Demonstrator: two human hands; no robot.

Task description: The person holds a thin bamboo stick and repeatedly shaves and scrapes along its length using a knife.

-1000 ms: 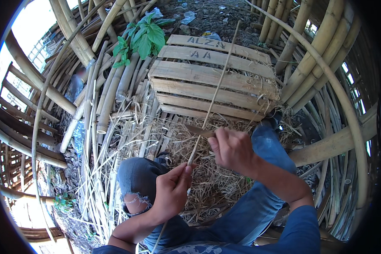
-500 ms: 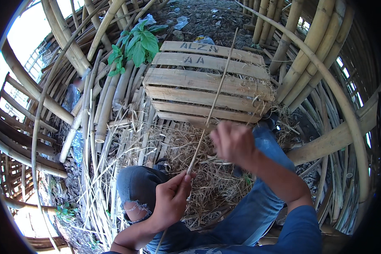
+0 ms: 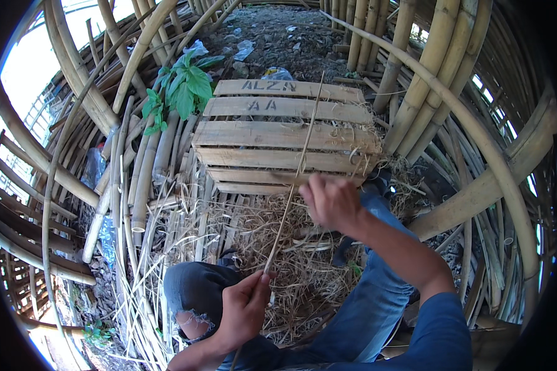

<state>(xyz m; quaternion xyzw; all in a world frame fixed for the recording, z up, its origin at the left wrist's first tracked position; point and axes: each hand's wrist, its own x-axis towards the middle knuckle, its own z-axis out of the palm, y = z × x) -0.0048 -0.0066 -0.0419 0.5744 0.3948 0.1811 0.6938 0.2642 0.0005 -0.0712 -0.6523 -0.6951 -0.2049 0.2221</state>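
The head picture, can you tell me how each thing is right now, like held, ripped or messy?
Left hand: closed on the thin strip.
Right hand: closed on the knife.
Thin strip: held at a slant.
Knife: held, blade blurred.
Jeans: ripped at the left knee.
Wooden crate: on the ground, gaps between slats.
Shavings: loose, tangled.
Plant: green, leafy.
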